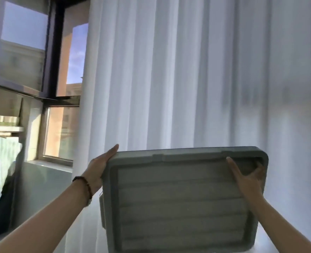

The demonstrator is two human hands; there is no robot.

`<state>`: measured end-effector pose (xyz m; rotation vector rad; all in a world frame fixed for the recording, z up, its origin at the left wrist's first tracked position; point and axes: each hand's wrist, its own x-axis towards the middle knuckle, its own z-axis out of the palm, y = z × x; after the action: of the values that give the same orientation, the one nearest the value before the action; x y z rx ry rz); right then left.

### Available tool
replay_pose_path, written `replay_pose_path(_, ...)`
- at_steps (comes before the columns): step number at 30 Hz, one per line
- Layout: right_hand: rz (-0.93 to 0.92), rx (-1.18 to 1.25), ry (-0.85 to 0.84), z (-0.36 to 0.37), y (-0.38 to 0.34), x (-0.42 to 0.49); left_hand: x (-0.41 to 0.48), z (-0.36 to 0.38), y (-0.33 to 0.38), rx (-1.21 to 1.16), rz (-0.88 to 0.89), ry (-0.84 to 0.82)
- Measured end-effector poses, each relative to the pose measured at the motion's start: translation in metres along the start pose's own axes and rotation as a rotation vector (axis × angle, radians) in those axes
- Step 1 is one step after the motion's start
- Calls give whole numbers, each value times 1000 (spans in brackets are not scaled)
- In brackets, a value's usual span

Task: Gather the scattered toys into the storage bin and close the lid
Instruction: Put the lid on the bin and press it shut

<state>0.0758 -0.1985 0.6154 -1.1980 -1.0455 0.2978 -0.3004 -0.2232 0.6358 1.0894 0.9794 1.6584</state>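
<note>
A: Left hand?
B: Left hand is at the lid's 10 o'clock corner. Grip apart: fingers straight, palm flat against the edge. A beaded bracelet is on the wrist.
A: Right hand?
B: Right hand is at the lid's 2 o'clock. Grip clamped on the lid: thumb spread on the panel, fingers curled into the recess by the rim.
A: Lid position?
B: Lid is grey, with its ribbed panel facing the camera. It is held up in the air at 6 o'clock of the view, slightly tilted.
A: Behind it?
B: White curtain from 12 to 3 o'clock; window at 10 o'clock.
</note>
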Motion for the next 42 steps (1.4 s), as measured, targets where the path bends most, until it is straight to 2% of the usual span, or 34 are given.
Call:
replay_pose_path(4, -121, -109, 59, -63, 24, 36, 30, 45, -17, 17, -80, -151)
replay_pose_path(8, -64, -94, 241, -116, 40, 52, 42, 80, -32, -8, -91, -207)
replay_pose_path(9, -24, -71, 225, -128, 46, 54, 44, 85, -36, -24, -103, -215)
replay_pose_path(13, 85, -85, -69, -170, 78, 59, 47, 91, -51, -60, -158, -203)
replay_pose_path(16, 97, -103, -143, -178, 96, 56, 43, 93, -60, -12, -188, -184)
replay_pose_path(19, 128, -70, -130, -175, 110, 54, 35, 92, -68, 49, -205, -146)
replay_pose_path(22, 124, -78, -112, -173, 117, 48, 30, 90, -77, 207, -177, -53)
replay_pose_path(26, 168, -19, -89, -175, 126, 49, 18, 93, -88, 384, -83, -74)
replay_pose_path(29, 243, 45, -94, -176, 131, 53, 13, 84, -100, 434, 18, -116)
replay_pose_path(31, 283, 51, -104, -174, 133, 53, 13, 71, -127, 523, -12, -115)
replay_pose_path(34, 377, 22, -111, -166, 143, 52, -10, 55, -189, 604, -199, -135)
replay_pose_path(36, 445, -7, -136, -156, 158, 50, -25, 43, -229, 574, -231, -68)
replay_pose_path(39, 477, -88, -197, -141, 189, 44, -36, 24, -275, 437, -233, 124)
replay_pose_path(42, 494, -162, -279, -131, 239, 31, -34, 7, -316, 396, -316, 206)
